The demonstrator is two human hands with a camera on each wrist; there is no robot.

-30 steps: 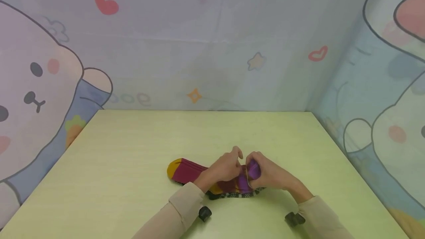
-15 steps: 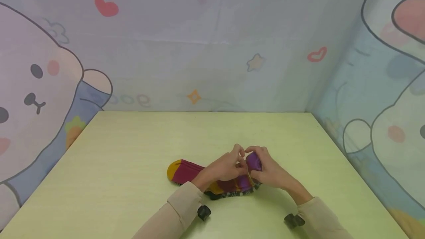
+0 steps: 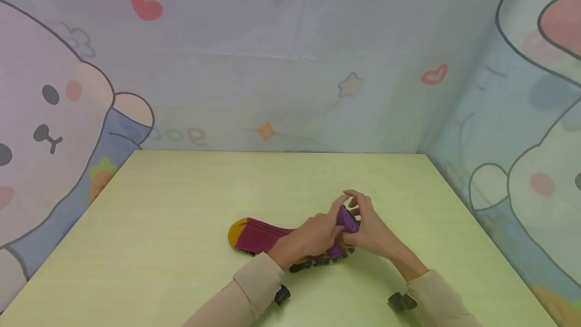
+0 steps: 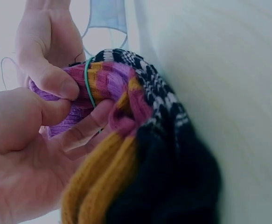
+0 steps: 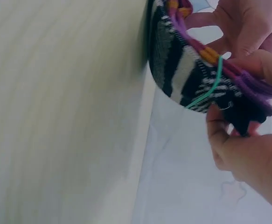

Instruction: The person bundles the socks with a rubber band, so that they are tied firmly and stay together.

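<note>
A maroon, mustard and purple sock [image 3: 262,235] lies together with a black-and-white patterned sock [image 5: 169,58], their cuff ends bent up off the table. A thin green elastic band [image 4: 87,84] runs round both near the cuffs. My left hand [image 3: 313,236] reaches across the socks, its thumb and fingers round the purple cuff beside the band. From the other side, my right hand [image 3: 374,231] pinches the cuff end, with its index finger arched above. In the left wrist view, the right thumb presses on the cuff close to the left thumb.
The pale yellow table [image 3: 181,191] extends round the socks on all sides. A printed cartoon cloth [image 3: 254,64] hangs behind and beside it. Each sleeve cuff has a small black wrist camera [image 3: 282,295] near it.
My left hand has moved right, up to the cuff end and the right hand. The right fingers have lifted a little, and the purple cuff is tilted up more.
</note>
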